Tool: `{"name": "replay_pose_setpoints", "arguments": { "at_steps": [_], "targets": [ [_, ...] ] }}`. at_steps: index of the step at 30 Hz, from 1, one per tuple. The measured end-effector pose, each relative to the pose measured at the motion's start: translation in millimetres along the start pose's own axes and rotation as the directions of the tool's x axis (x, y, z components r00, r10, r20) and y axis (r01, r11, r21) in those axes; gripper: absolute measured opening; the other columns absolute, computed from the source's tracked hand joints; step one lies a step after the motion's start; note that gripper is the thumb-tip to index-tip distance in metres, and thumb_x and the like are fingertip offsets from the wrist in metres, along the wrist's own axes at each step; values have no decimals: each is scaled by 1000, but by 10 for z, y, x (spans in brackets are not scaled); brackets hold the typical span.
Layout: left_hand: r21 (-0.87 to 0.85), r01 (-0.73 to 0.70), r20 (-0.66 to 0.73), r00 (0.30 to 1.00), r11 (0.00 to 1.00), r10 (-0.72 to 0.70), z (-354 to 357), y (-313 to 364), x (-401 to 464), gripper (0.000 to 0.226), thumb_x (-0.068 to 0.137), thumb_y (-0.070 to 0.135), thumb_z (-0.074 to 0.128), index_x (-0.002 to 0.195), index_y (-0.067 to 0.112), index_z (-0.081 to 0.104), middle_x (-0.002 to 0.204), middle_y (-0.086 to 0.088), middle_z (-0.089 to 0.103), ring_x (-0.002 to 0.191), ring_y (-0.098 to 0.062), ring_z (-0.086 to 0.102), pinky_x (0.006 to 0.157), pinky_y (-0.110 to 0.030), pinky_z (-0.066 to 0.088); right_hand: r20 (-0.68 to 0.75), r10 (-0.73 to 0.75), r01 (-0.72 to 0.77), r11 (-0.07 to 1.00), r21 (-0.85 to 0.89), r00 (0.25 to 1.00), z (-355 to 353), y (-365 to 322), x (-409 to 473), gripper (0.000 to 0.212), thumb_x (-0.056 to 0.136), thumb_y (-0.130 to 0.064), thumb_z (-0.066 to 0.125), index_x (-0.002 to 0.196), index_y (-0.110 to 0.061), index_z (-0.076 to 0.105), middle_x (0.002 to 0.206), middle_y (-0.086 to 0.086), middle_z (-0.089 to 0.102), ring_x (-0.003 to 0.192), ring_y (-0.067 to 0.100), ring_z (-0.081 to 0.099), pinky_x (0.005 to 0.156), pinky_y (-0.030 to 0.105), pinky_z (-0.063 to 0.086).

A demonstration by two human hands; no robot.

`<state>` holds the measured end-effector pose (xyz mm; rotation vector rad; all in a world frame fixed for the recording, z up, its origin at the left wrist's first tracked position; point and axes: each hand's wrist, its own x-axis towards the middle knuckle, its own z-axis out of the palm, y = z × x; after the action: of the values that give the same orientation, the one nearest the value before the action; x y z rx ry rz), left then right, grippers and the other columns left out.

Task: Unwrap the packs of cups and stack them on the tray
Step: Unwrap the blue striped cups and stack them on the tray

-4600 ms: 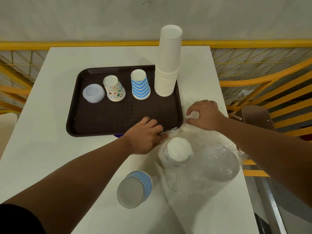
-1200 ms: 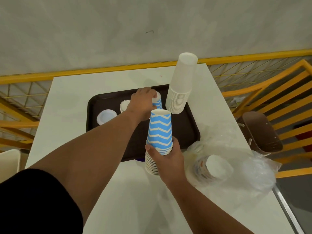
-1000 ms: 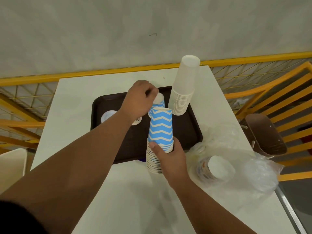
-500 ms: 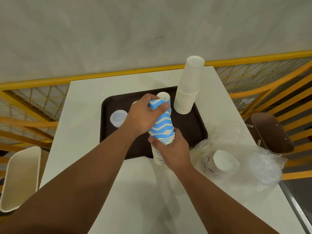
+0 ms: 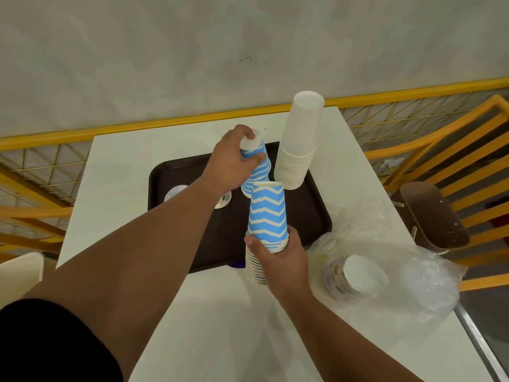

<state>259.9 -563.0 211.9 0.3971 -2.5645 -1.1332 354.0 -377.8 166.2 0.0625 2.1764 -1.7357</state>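
1. Under the left hand (image 5: 234,164), on the tray (image 5: 176,175): a lidded-looking white cup and a patterned cup, partly hidden.
2. Left hand grips a few inverted blue chevron cups (image 5: 257,166) above the tray.
3. Right hand (image 5: 281,257) clasps the remaining chevron stack (image 5: 265,224), unwrapped, not yet placed.
4. Beyond it: tall white stack (image 5: 298,150), done.
5. Right of the right hand: patterned pack (image 5: 349,274), still bagged on the tabletop (image 5: 220,326).

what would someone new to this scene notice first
The blue zigzag cups: the right hand holds a stack of them at the near edge of the brown tray, while the left hand grips a few more over the tray. Behind stands a tall white cup stack, and crumpled plastic wrap lies to the right.
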Motion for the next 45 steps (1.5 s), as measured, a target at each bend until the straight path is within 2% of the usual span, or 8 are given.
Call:
{"name": "replay_pose_setpoints", "arguments": {
  "at_steps": [9, 12, 14, 17, 26, 32, 37, 45],
  "targets": [
    [265, 13, 234, 969, 964, -78, 68, -104, -24, 38, 101, 33, 48, 133, 14, 56, 150, -6, 40, 136, -19, 38, 110, -31, 31, 45, 42, -44, 998, 47, 998, -63, 11, -11, 74, 52, -63, 76, 115, -32, 53, 101, -17, 66, 86, -6, 64, 73, 14, 54],
    [4, 106, 57, 993, 994, -106, -118, 99, -200, 36, 104, 38, 40, 120, 15, 63, 123, -4, 62, 113, -14, 54, 98, -32, 42, 96, 53, -64, 991, 115, 994, -62, -42, 3, 66, 55, -59, 78, 111, -31, 57, 99, -13, 70, 87, -3, 67, 79, 22, 56],
    [-329, 240, 181, 965, 913, -188, -225, 210, -428, 29, 100, 41, 49, 117, 22, 63, 110, 3, 67, 100, -12, 63, 88, -33, 51, 132, 50, -67, 990, 125, 990, -54, -87, 10, 63, 55, -60, 78, 107, -31, 59, 98, -13, 72, 88, 1, 69, 85, 31, 58],
    [-401, 358, 414, 892, 843, -182, -260, 266, -739, 36, 91, 30, 66, 125, 28, 56, 117, 5, 66, 102, -12, 68, 81, -31, 58, 211, 22, -43, 995, 95, 977, -54, -153, 28, 55, 57, -56, 81, 103, -30, 64, 95, -12, 73, 88, 6, 70, 87, 37, 57],
    [-276, 332, 164, 941, 902, -296, -125, 347, -817, 33, 89, 41, 67, 114, 25, 53, 110, 2, 67, 95, -10, 68, 85, -35, 59, 113, -40, 51, 994, -95, 993, -16, -176, 69, 41, 67, -45, 85, 92, -38, 53, 87, -18, 65, 76, -10, 62, 63, 7, 45],
    [-444, 43, -173, 976, 895, -132, -333, 433, -259, 28, 87, 30, 70, 106, 29, 48, 98, 9, 65, 81, 0, 65, 76, -31, 59, 34, 7, -5, 998, -64, 999, -24, -131, 107, 54, 67, -50, 83, 108, -28, 56, 95, -15, 65, 82, -3, 64, 63, 8, 45],
    [-167, -62, -148, 988, 984, 37, -213, 317, 28, 37, 85, 25, 71, 110, 20, 44, 100, 2, 59, 80, -10, 59, 71, -26, 52, 5, 36, -36, 999, -18, 999, -1, -123, 125, 57, 71, -50, 79, 114, -28, 51, 100, -13, 62, 85, 1, 63, 60, 7, 46],
    [229, 11, 137, 990, 973, -43, 206, -154, -2, 39, 86, 17, 69, 120, 14, 51, 126, -10, 54, 113, -26, 52, 93, -32, 43, -17, 38, -38, 999, 4, 999, -11, -39, 146, 57, 67, -46, 84, 113, -24, 58, 97, -13, 67, 83, -5, 64, 61, 2, 45]
  ]
}}
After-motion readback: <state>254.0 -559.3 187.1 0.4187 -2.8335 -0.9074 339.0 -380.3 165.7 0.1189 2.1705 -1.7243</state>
